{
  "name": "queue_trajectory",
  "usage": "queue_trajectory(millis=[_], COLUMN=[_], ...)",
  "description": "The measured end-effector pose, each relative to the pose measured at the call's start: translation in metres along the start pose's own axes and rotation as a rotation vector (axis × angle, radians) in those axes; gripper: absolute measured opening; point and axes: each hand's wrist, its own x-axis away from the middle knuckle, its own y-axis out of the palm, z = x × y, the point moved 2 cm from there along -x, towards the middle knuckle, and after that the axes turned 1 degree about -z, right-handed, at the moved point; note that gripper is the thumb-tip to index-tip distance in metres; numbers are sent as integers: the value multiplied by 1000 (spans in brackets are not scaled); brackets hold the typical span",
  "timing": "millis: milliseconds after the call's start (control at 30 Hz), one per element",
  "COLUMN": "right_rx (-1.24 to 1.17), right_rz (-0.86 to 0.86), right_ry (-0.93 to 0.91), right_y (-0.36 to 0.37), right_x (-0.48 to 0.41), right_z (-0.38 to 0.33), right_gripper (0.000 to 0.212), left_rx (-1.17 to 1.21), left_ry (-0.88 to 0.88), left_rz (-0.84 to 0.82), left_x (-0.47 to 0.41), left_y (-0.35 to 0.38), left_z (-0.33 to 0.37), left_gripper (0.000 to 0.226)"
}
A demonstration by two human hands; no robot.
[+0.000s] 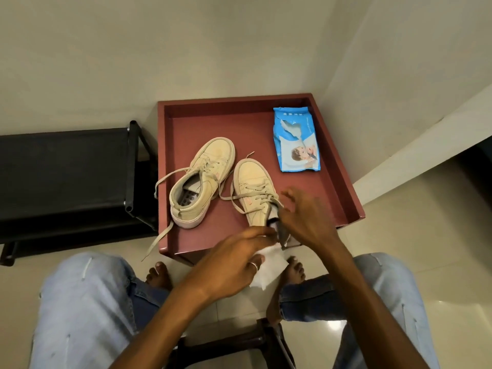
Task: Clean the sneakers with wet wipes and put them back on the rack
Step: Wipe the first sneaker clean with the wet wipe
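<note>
Two hands: both worked close together at the near edge of the tray, over the heel of one sneaker.
Left fingers: the left hand had its fingers curled, pinching the wipe beneath them.
Right fingers: the right hand was blurred, with its fingers spread over the collar of the near sneaker; I could not tell whether it gripped the shoe or only touched it.
Wipe: it was white and partly unfolded, and hung below the left hand past the tray's front edge; it did not appear to be pressed to the shoe yet.
Near sneaker: it stood upright on the tray, toe away from the person, with its heel hidden behind the hands.
Other sneaker: it stood upright just beside the first, to the left and apart from it; its laces were loose and one trailed over the front edge.
Pack: it lay flat towards the tray's far right corner, well apart from both shoes.
Rack: it was black and stood just beside the tray on the left.
Step in hand: this was probably steadying the near sneaker and bringing the wipe to it.
Doing it well: the right hand should have taken a firm hold of the collar so the shoe could not slide. The wipe should have been folded into a pad, then drawn in one direction from heel to toe along the sole edge.
Progress: early, in my judgement; both sneakers were off the rack.
Risk: the trailing lace could have snagged and dragged the other sneaker.
</note>
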Motion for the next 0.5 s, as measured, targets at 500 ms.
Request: queue_trajectory(millis=[500], right_rx=[1088], right_rz=[38], right_ry=[-491], right_y=[70], right_x=[-70], right_z=[-78], right_gripper=[32], left_rx=[-9], left_ry=[20], left_rz=[29], left_x=[0], left_y=[12], left_z=[-7], left_gripper=[59])
